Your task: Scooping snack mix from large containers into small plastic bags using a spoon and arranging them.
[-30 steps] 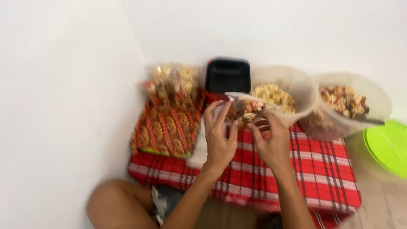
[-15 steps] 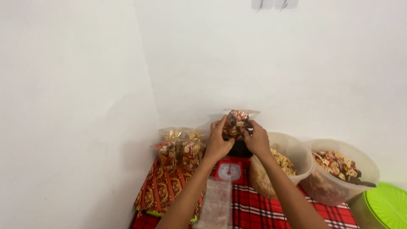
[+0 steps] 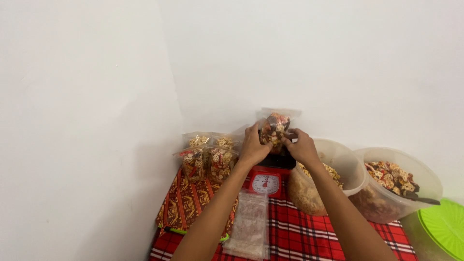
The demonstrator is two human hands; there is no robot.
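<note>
From the head view, the left hand and the right hand are both closed around a small clear bag of snacks, fingers pinching its sides, holding it upright just above the black tray of a red kitchen scale; whether the bag's bottom already touches the tray I cannot tell; the bag looks filled, its flat open top standing free above the fingers and seemingly not yet sealed; to the left, against the wall, several filled bags stand together, which suggests a share of the packing is done; a stack of empty clear bags lies on the red checked cloth near the arms, so more appear left to fill; two large translucent tubs to the right both hold plenty of snacks; a green lid sits at the right edge.
</note>
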